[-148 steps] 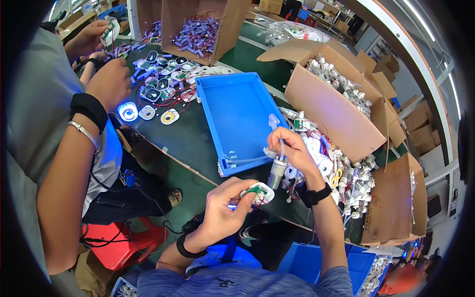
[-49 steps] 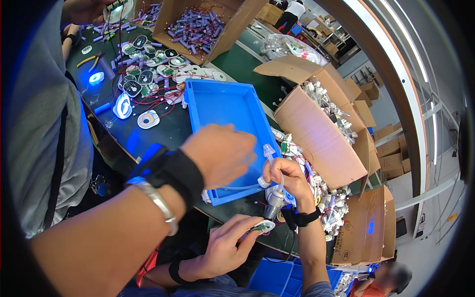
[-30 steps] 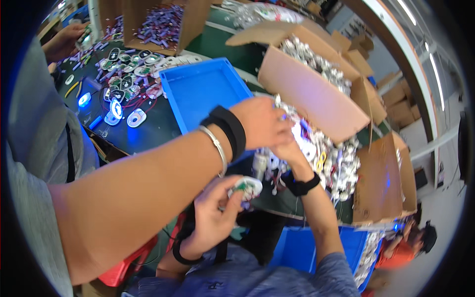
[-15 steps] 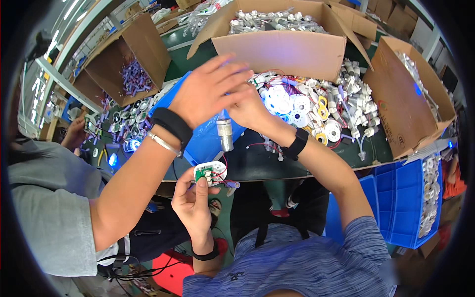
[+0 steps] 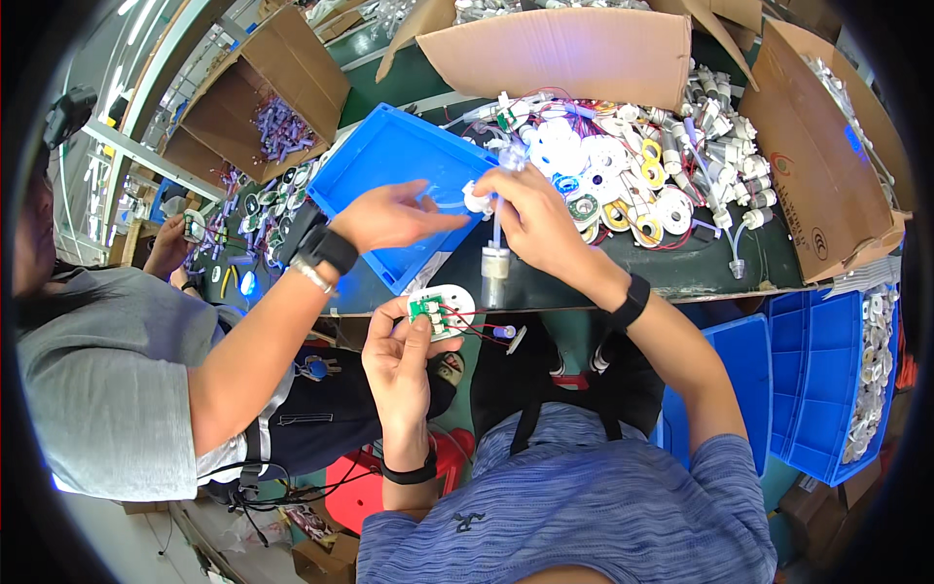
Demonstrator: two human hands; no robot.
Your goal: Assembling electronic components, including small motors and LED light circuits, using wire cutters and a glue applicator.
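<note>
My left hand pinches a white oval cover with a small green circuit board inside it. Red wires run from the board to a purple cylinder that dangles beside the cover. Above the table's front edge, my right hand is closed on a small pump. Its silver and white body hangs below my fingers on a clear tube, and a white fitting shows by the fingertips. Close to that fitting, a co-worker's hand reaches in from the left with fingers stretched, over a blue tray.
Piled white discs, yellow rings and more pumps cover the table's far right. Cardboard boxes stand behind and at both sides. Blue crates are at the lower right. The co-worker sits close on my left.
The co-worker's hand has dropped away from in front of my right hand, uncovering it and the blue tray. My right hand has come lower with the pump. The whole view has shifted.
</note>
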